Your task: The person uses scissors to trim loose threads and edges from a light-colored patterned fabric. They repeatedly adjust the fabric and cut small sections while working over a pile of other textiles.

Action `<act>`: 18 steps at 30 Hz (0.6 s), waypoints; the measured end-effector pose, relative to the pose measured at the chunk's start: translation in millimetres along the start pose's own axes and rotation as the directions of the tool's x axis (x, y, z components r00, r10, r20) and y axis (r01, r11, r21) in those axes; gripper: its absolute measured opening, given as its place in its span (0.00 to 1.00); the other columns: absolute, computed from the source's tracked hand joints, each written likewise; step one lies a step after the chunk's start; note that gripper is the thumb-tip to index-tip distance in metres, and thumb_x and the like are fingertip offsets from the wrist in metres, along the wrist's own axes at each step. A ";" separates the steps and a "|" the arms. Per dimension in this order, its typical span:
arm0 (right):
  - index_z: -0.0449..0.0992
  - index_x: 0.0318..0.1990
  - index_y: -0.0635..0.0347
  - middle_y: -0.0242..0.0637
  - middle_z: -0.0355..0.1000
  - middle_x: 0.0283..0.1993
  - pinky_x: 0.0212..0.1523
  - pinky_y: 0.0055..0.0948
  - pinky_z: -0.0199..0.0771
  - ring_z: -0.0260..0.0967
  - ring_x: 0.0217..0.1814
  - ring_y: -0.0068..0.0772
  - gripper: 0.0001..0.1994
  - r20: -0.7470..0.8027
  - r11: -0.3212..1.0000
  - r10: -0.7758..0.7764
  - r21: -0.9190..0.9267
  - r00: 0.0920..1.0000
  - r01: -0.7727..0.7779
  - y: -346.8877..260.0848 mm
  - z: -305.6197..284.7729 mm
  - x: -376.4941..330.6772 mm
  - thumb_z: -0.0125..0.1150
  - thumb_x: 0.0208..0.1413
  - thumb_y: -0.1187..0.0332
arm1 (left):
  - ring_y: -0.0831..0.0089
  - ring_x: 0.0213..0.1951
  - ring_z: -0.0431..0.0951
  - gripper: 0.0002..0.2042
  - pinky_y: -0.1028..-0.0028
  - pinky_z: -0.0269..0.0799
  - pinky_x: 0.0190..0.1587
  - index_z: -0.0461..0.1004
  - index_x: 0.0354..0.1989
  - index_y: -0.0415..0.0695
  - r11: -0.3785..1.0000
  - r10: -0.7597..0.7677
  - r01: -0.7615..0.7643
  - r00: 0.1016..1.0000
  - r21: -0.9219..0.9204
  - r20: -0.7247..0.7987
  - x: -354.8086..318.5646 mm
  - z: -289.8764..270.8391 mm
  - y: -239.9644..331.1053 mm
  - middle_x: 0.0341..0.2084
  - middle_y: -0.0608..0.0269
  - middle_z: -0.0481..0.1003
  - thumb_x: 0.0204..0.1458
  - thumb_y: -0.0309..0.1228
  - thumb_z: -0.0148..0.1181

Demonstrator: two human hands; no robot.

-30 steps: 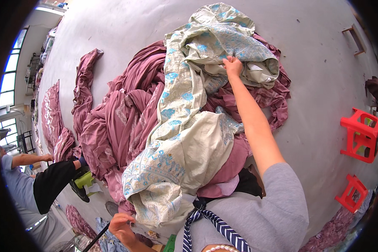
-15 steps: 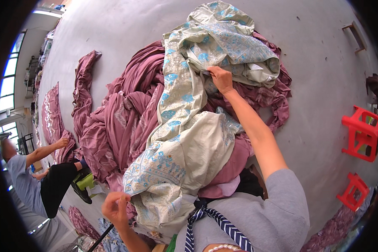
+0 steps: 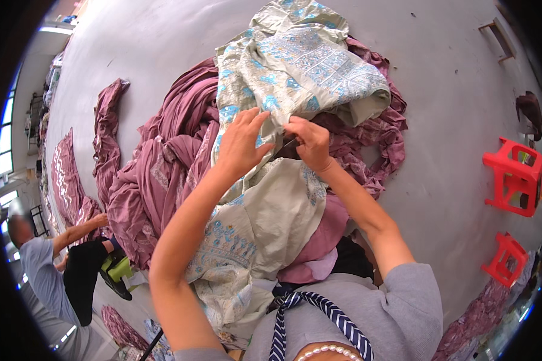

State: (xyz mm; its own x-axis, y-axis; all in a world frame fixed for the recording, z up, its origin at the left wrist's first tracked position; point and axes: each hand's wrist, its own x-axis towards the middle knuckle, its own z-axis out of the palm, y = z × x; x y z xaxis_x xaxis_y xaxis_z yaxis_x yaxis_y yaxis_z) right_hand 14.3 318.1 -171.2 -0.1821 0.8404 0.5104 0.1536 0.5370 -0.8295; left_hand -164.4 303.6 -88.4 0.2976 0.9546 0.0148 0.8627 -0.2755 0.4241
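Fabric, pale green with blue embroidery: long piece heaped on the grey floor, running from the far middle of the floor down to your lap. Your left hand lies on it with fingers spread, thumb and fingertips pinching a fold. Your right hand is closed on the same fold just beside the left, gripping the cloth together with a thin dark tool whose kind you cannot tell.

Fabric, mauve: crumpled pile under and to the left of the green piece, with a ruffled edge showing at its right.

Stools, red plastic, two: one near the floor's right edge, a second nearer you.

Person, seated: lower left edge, grey shirt, hands on more mauve cloth.

Strap, navy with white stripes: hangs at your chest.
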 end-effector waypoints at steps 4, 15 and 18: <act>0.75 0.38 0.58 0.39 0.74 0.37 0.29 0.27 0.73 0.73 0.30 0.37 0.18 0.017 0.998 -0.023 -0.062 1.000 0.024 8.6 4.1 -7.5 0.56 0.36 0.86 | 0.59 0.44 0.72 0.13 0.64 0.69 0.44 0.73 0.38 0.42 0.988 -0.133 0.126 0.988 -0.093 -0.079 12.7 37.9 5.2 0.38 0.57 0.74 0.41 0.25 0.59; 0.71 0.29 0.61 0.34 0.75 0.28 0.17 0.15 0.58 0.62 0.17 0.12 0.09 -0.288 0.661 0.739 0.486 0.610 -0.572 80.0 -29.9 -37.9 0.56 0.58 0.66 | 0.62 0.39 0.75 0.08 0.66 0.71 0.39 0.75 0.32 0.45 0.998 -0.064 0.064 0.991 -0.004 -0.121 1.8 54.1 -15.9 0.34 0.62 0.76 0.42 0.22 0.58; 0.71 0.28 0.60 0.32 0.72 0.23 0.12 0.14 0.50 0.61 0.15 0.14 0.12 -0.272 0.462 0.883 0.652 0.384 -0.601 105.8 -48.0 -48.4 0.54 0.59 0.61 | 0.61 0.39 0.75 0.09 0.65 0.71 0.40 0.75 0.33 0.46 0.997 -0.077 0.079 0.987 0.011 -0.139 3.6 54.7 -16.3 0.35 0.62 0.76 0.42 0.21 0.58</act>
State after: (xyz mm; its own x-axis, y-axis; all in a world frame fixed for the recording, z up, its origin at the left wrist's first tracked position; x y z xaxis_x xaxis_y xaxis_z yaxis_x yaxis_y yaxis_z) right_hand 86.0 337.7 -272.8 0.3298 0.8162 -0.4745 -0.4533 -0.3040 -0.8379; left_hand -155.1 305.3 -144.8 0.1708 0.9794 0.1075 0.8878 -0.2003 0.4144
